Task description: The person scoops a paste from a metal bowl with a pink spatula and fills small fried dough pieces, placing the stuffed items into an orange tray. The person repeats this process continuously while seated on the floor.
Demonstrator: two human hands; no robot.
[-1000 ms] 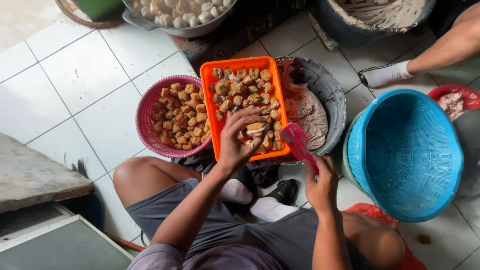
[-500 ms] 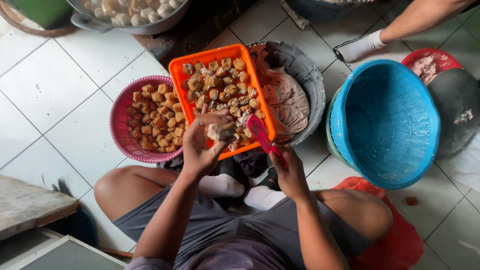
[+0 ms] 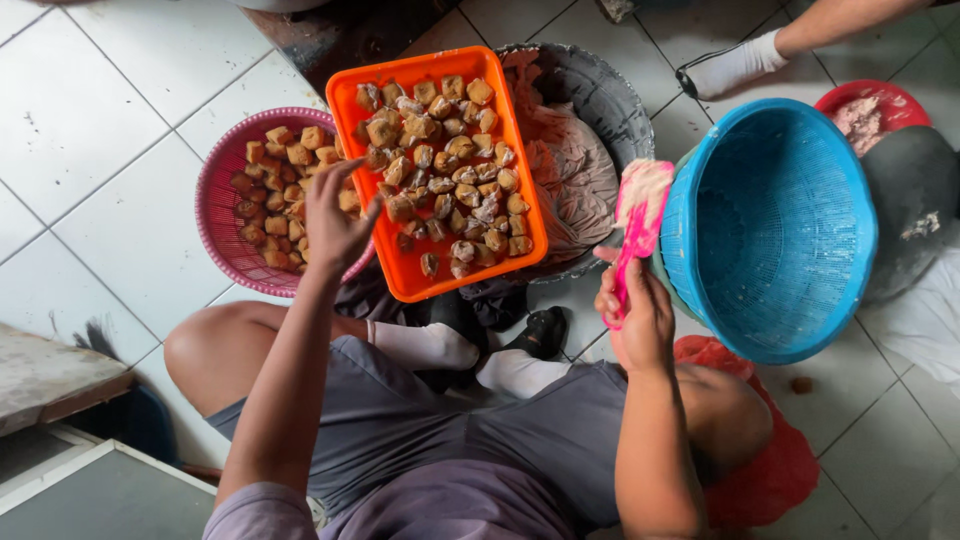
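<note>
My left hand (image 3: 335,222) reaches over the pink round basket (image 3: 222,222) of brown fried tofu cubes, fingers curled down among them; whether it holds one I cannot tell. My right hand (image 3: 636,318) grips a pink spatula (image 3: 637,222) smeared with pale paste, its blade raised beside the blue basket (image 3: 770,225). Between the hands sits an orange rectangular tray (image 3: 405,277) with several tofu pieces, resting on the dark basin (image 3: 607,95) that holds pale paste.
Another person's arm with a white-socked foot (image 3: 735,68) is at the top right. A red bowl (image 3: 868,105) of paste sits behind the blue basket. A red plastic bag (image 3: 760,470) lies by my right knee. White floor tiles surround everything.
My left hand has moved from the orange tray left to the pink basket. My right hand has swung the spatula away from the tray to the right, toward the blue basket.
</note>
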